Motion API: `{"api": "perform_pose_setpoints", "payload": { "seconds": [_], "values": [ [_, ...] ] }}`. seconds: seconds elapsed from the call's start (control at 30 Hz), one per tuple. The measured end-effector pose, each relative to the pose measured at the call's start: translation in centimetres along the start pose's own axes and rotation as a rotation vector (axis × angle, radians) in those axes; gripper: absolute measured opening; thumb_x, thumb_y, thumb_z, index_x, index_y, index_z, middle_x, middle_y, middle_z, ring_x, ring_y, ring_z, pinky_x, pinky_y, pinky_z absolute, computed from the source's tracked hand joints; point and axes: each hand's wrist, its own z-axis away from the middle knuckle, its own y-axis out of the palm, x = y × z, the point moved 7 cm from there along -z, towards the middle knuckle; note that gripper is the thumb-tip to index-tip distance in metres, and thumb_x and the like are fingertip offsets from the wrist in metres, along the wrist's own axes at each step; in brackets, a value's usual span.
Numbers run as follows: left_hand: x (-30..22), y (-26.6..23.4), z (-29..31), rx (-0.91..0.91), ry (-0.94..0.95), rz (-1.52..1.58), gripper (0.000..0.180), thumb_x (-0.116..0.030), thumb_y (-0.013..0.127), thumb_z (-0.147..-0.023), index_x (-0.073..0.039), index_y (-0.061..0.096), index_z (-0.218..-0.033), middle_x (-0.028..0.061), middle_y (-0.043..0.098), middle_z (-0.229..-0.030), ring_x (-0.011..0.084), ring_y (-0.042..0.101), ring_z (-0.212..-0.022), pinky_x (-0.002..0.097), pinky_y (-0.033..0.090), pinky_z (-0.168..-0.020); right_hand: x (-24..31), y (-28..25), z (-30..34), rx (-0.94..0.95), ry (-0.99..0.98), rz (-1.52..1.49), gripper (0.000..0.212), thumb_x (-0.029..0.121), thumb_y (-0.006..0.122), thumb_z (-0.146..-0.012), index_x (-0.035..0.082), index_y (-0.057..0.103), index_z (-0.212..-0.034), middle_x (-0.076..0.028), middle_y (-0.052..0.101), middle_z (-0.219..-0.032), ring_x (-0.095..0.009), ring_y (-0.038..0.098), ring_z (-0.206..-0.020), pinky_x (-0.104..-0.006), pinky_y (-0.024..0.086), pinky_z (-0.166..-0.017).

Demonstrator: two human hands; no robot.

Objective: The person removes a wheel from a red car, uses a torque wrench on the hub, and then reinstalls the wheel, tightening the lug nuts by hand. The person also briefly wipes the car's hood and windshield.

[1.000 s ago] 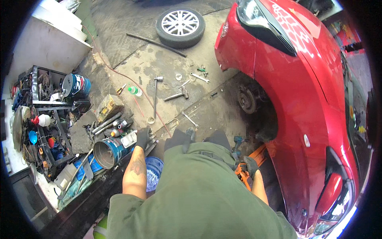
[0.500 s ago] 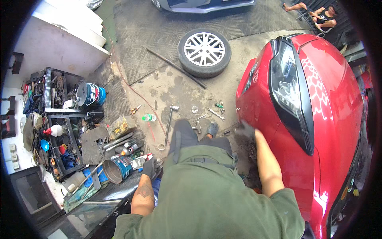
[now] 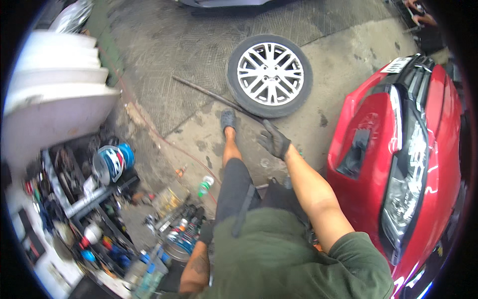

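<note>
My right hand (image 3: 274, 140), in a dark work glove, reaches forward with its fingers stretched out and nothing in them. Just beyond its fingertips, a wheel (image 3: 270, 74) with a black tyre and silver multi-spoke rim lies flat on the ground. A long metal bar (image 3: 209, 94) lies beside the wheel, its near end close to my fingers. My left hand (image 3: 206, 232), also gloved, hangs low beside my left thigh near the clutter of tools; its fingers are blurred and partly hidden.
At my right stands a red car (image 3: 358, 194). Tool racks (image 3: 82, 204), a blue bucket (image 3: 114, 162), bottles and a green-capped bottle (image 3: 205, 186) crowd my left. A thin hose (image 3: 149, 130) crosses the floor. Another vehicle (image 3: 224, 2) is ahead; a person sits far right.
I have stepped forward toward the wheel, one foot now near the bar. My right hand has moved from beside the red car to near the wheel; my left stays low at my side.
</note>
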Motion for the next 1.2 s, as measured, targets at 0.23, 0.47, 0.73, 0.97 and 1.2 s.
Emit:
{"api": "perform_pose_setpoints", "payload": {
  "seconds": [0.23, 0.47, 0.73, 0.97, 1.2],
  "values": [
    [14.5, -9.8, -5.1, 0.041, -0.878, 0.992, 0.030, -0.025, 0.046, -0.094, -0.001, 0.063, -0.096, 0.0170, 0.065, -0.087, 0.0314, 0.062, -0.079, 0.0389, 0.045, -0.067, -5.0, -15.2, -18.4, -0.613, 0.220, 0.200, 0.027, 0.034, 0.062, -0.086, 0.015, 0.059, -0.106, -0.003, 0.053, -0.082, -0.015, 0.049, -0.059, -0.0296, 0.043, -0.047],
    [17.1, -10.6, -3.7, 0.423, -0.921, 0.940, 0.028, -0.025, 0.050, -0.093, 0.000, 0.064, -0.097, 0.0137, 0.065, -0.084, 0.0253, 0.062, -0.076, 0.0368, 0.047, -0.067, 2.7, -11.6, -32.3, -0.690, -0.022, 0.130, 0.011, 0.020, 0.057, -0.084, 0.009, 0.059, -0.086, -0.004, 0.053, -0.069, -0.013, 0.049, -0.052, -0.0270, 0.038, -0.044],
    [20.2, -11.7, -6.1, 0.391, -0.969, 0.968, 0.028, -0.025, 0.053, -0.094, 0.000, 0.065, -0.095, 0.0097, 0.065, -0.081, 0.0182, 0.060, -0.074, 0.0334, 0.047, -0.067, 2.5, -14.7, -37.0, -0.928, -0.343, 0.134, 0.013, 0.019, 0.067, -0.080, 0.009, 0.059, -0.081, -0.001, 0.047, -0.055, -0.014, 0.042, -0.039, -0.0300, 0.035, -0.038],
    [20.2, -11.5, -11.9, 0.222, -0.984, 1.026, 0.024, -0.019, 0.053, -0.095, 0.003, 0.059, -0.103, 0.0086, 0.061, -0.087, 0.0149, 0.051, -0.074, 0.0320, 0.044, -0.069, 3.3, -14.9, -35.9, -0.734, -0.069, 0.030, 0.020, 0.026, 0.066, -0.086, 0.012, 0.056, -0.097, -0.001, 0.049, -0.058, -0.016, 0.042, -0.039, -0.0319, 0.030, -0.034],
    [18.4, -17.5, -25.1, -0.074, -0.705, 1.233, 0.047, -0.032, 0.044, -0.100, 0.005, 0.048, -0.128, 0.0189, 0.055, -0.119, 0.0256, 0.056, -0.109, 0.0336, 0.044, -0.092, 6.8, -5.4, -24.1, -0.701, 0.195, 0.239, 0.020, 0.031, 0.065, -0.083, 0.014, 0.057, -0.091, -0.002, 0.044, -0.054, -0.014, 0.038, -0.037, -0.0324, 0.028, -0.034]
  ]
}}
